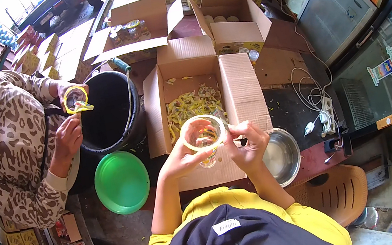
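Observation:
My left hand [181, 157] is wrapped round a clear plastic cup [207, 158] with a pale yellow rim and coloured print, its mouth tilted up toward me. At the cup's right edge, my right hand [247, 144] is closed in a pinch against the rim; what lies between its fingertips is too small to make out. Just beyond both hands stands an open cardboard box [245, 93] holding a heap of yellow and clear plastic scraps [193, 106].
At left a co-worker [17, 137] in a leopard-print top holds a yellow-rimmed cup [76, 99] over a black bucket [108, 108]. A green basin [122, 182] and a steel bowl [282, 156] flank my arms. Farther off, an open carton [136, 15] holds jars; cables and a power strip [327, 116] lie right.

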The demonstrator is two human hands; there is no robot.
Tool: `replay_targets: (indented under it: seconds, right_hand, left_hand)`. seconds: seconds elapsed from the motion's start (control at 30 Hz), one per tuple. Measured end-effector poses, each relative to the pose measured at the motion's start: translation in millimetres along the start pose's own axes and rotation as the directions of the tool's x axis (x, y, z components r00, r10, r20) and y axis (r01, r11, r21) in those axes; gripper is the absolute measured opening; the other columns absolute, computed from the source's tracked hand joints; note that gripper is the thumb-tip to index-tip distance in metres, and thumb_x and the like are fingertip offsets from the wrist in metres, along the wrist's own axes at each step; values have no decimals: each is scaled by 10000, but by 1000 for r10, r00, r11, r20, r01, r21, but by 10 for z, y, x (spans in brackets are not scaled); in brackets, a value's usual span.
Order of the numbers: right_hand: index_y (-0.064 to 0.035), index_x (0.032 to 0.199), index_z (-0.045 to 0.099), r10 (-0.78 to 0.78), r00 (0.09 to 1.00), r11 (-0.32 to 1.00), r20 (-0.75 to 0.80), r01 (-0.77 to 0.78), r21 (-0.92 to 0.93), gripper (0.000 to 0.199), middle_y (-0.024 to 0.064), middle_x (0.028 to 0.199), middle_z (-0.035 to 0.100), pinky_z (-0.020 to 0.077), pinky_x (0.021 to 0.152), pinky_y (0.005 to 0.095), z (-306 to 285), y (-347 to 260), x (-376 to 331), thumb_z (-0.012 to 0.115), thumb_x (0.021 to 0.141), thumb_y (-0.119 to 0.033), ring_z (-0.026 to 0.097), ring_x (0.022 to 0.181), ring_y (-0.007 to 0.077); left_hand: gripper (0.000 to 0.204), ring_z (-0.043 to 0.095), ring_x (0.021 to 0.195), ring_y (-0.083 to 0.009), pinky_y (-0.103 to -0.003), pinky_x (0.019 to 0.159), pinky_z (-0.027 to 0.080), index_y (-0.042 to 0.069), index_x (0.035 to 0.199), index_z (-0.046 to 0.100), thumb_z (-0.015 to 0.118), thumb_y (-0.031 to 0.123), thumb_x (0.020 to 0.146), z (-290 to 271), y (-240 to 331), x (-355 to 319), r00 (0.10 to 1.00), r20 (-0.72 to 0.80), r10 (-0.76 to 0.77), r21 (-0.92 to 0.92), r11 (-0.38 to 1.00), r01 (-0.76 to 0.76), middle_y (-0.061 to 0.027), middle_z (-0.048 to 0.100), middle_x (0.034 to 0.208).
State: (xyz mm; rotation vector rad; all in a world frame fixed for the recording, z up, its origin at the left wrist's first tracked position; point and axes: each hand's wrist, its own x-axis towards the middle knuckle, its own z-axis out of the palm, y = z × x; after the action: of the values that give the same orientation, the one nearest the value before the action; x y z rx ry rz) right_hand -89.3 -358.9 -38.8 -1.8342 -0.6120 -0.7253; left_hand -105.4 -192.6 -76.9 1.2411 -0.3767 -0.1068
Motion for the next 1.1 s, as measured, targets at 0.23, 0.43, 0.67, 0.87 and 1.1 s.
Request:
replay_targets:
  seconds: [0.23, 0.43, 0.67, 0.87, 1.1]
  right_hand:
    - [-37, 777, 620, -50, 999, 998, -1, 50, -37, 187, 69, 637, 582, 457, 491, 240, 30, 59, 21, 661, 617, 51, 576, 536, 135]
    - [-28, 750, 613, 85, 996, 996, -13, -85, -21, 136, 54, 629, 578, 447, 502, 227, -19, 49, 43, 660, 639, 36, 564, 534, 113]
    - [-19, 725, 602, 337, 941, 909, 0, -326, 259, 86, 47, 628, 582, 441, 520, 218, 30, 263, -24, 660, 666, 8, 558, 553, 85]
    - [-7, 739, 609, 504, 750, 852, 430, -513, -104, 58, 82, 665, 620, 463, 564, 234, 228, 1179, -207, 641, 702, -38, 579, 577, 98]
    - [-5, 744, 618, 590, 756, 794, 283, -606, -36, 63, 45, 638, 629, 461, 528, 230, 308, 1211, -234, 642, 706, -50, 574, 561, 76]
  left_hand:
    - [661, 416, 1120, -184, -332, 910, 389, 38, 1253, 324, 684, 143, 708, -22, -4, -10, 996, 89, -11, 22, 1000, 9, -103, 399, 1200]
    - [661, 405, 1132, -184, -333, 912, 388, 40, 1252, 321, 688, 148, 714, -26, -21, -4, 999, 40, -16, 16, 1000, 15, -98, 402, 1193]
    - [529, 438, 1058, -150, -286, 854, 416, 50, 1219, 339, 612, 42, 765, -85, 6, -22, 995, -78, 63, -15, 998, -64, -80, 412, 1132]
    - [495, 482, 972, -133, -277, 847, 404, 45, 1195, 338, 597, 34, 773, -164, 3, -67, 947, -301, 111, 24, 994, -109, -84, 431, 1086]
    - [476, 511, 998, -183, -310, 869, 414, 66, 1218, 329, 558, 64, 801, -220, -102, -187, 902, -428, 60, -74, 992, -101, -112, 479, 1124]
